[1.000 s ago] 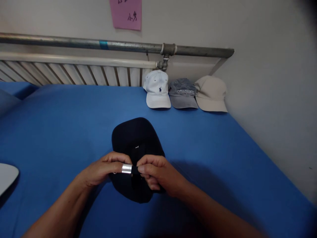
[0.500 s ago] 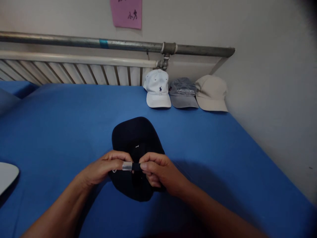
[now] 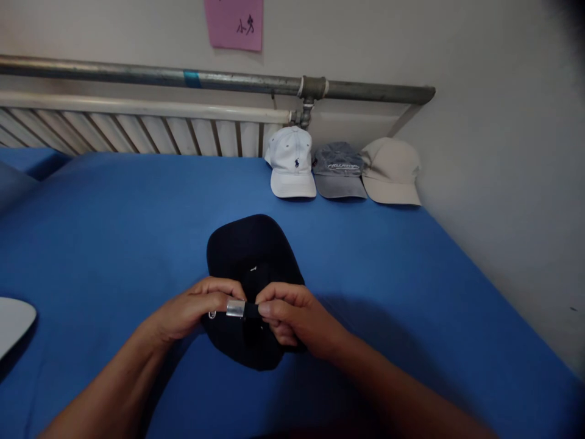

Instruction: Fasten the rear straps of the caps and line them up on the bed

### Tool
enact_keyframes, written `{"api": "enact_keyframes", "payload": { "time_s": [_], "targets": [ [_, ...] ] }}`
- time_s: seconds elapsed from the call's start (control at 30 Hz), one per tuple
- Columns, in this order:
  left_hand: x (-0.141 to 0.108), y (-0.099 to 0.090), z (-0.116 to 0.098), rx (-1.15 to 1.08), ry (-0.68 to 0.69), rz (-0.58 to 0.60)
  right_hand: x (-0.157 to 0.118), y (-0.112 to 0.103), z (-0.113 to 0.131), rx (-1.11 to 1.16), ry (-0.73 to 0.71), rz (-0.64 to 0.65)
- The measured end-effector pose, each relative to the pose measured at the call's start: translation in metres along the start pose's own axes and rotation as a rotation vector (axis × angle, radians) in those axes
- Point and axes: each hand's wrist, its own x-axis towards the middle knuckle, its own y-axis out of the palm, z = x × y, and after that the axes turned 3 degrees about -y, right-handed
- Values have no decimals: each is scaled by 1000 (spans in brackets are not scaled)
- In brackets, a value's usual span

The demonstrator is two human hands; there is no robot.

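Note:
A black baseball cap is held upside down over the blue surface, its brim pointing away from me and its inside partly showing. Across its back opening runs a dark strap with a silver metal buckle. My left hand is closed on the cap's back edge, thumb at the buckle's left side. My right hand pinches the strap just right of the buckle, its lower fingers curled against the cap. A small metal ring shows by my left thumb. The fingers under the cap are hidden.
White, grey and beige caps stand side by side at the back of the blue surface. Behind are a radiator and a metal pipe. A white rounded object lies at the left edge.
Both hands keep their grip on the cap, almost still. The buckle has tilted slightly, and my left thumb has drawn back a little from it.

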Motion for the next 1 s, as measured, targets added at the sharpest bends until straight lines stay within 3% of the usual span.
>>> {"api": "enact_keyframes", "payload": {
  "time_s": [0.43, 0.8, 1.0],
  "targets": [
    [-1, 7, -2, -40, -9, -75, 2, -7, -1, 96, 16, 41],
    [2, 7, 6, -79, 106, -153, 5, -8, -5, 50, 8, 20],
    [0, 11, -1, -106, 137, -92, 5, -8, -5, 54, 10, 24]
  ]
}}
